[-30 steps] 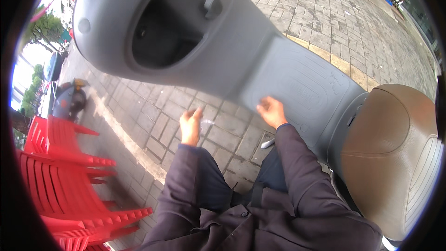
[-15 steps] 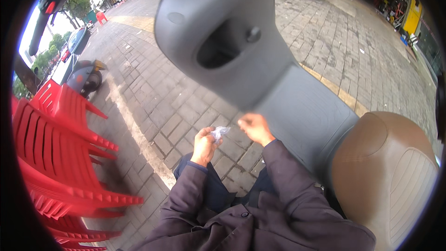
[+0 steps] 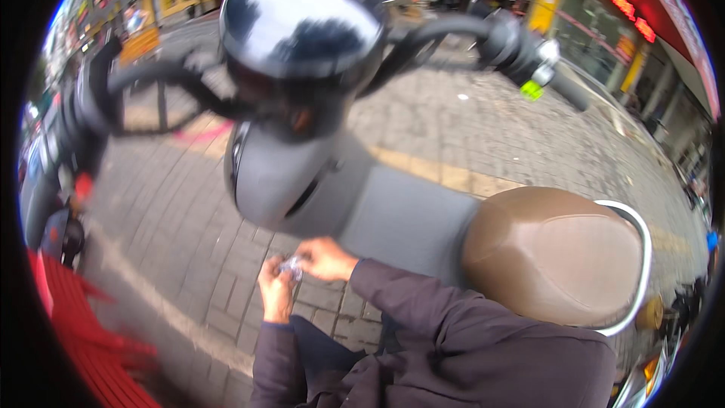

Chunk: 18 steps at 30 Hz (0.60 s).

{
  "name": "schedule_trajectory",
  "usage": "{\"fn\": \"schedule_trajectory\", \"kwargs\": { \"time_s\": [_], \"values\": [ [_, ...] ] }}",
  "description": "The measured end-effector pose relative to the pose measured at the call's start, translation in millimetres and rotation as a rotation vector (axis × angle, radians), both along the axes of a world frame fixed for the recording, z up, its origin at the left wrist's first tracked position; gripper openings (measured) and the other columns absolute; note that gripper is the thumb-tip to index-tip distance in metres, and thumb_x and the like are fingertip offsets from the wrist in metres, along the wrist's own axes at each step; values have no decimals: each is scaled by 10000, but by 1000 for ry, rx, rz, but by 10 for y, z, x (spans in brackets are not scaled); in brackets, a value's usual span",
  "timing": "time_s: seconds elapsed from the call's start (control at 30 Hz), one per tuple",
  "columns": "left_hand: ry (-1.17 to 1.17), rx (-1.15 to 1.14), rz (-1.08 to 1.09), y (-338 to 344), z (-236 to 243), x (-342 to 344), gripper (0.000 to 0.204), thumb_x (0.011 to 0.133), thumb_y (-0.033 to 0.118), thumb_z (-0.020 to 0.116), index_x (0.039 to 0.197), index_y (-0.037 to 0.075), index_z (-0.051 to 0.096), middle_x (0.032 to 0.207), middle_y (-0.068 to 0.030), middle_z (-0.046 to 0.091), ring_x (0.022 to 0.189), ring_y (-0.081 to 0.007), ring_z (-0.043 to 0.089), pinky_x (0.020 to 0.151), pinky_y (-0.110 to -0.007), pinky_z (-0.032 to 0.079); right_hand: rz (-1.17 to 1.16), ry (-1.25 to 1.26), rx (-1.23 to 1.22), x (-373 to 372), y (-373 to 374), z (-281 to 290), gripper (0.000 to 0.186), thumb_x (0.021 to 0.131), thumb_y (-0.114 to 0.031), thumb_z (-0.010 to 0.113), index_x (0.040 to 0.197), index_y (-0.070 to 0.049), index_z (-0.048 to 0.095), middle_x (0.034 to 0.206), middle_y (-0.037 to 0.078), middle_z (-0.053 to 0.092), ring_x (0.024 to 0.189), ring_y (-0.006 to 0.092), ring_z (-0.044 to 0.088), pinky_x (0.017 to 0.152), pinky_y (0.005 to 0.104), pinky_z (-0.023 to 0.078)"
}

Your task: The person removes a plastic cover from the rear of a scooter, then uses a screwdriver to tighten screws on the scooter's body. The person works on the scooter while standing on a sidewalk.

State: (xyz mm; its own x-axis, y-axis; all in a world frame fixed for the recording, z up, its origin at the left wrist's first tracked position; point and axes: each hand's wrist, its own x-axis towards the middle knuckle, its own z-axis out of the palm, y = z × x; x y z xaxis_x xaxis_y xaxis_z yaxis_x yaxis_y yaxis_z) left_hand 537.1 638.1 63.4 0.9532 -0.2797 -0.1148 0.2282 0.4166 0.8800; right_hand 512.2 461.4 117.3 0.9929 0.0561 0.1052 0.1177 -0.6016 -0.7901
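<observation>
Left hand (image 3: 276,292) and right hand (image 3: 326,259) pinched translucent plastic (image 3: 291,267) between their fingertips, apparently working it, the next move likely needing steady grips.

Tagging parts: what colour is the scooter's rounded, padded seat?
Brown rounded seat, paler tan panel; best in head view.

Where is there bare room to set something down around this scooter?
The footboard looks bare between gray front panel and brown seat; so does paving between that panel and the pale strip. Crowded: red chairs at lower left, and where the left hand and right hand meet at crumpled plastic.
</observation>
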Motion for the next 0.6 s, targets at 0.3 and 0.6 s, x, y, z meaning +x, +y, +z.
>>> {"fn": "schedule_trajectory", "kwargs": {
  "time_s": [0.3, 0.6],
  "values": [
    [333, 240, -116, -50, 847, -650, 297, 854, -35, 541, 1150, -60, 536, 964, -141, 637, 725, -219, 662, 602, -334, 591, -62, 173, -32, -655, -153, 759, 211, 832, -200, 644, 950, -33, 696, 915, 195, 702, 899, 390, 672, 795, 463, 521],
    [331, 506, -443, -445, 2468, -1531, 193, 968, 144, 591, 952, -44, 630, 679, -65, 592, 509, -135, 531, 450, -280, 416, -268, 316, 336, -2004, -757, 2128, 165, 905, -131, 687, 967, 22, 689, 807, 105, 701, 693, 159, 624, 640, 331, 521]
  ]
}}
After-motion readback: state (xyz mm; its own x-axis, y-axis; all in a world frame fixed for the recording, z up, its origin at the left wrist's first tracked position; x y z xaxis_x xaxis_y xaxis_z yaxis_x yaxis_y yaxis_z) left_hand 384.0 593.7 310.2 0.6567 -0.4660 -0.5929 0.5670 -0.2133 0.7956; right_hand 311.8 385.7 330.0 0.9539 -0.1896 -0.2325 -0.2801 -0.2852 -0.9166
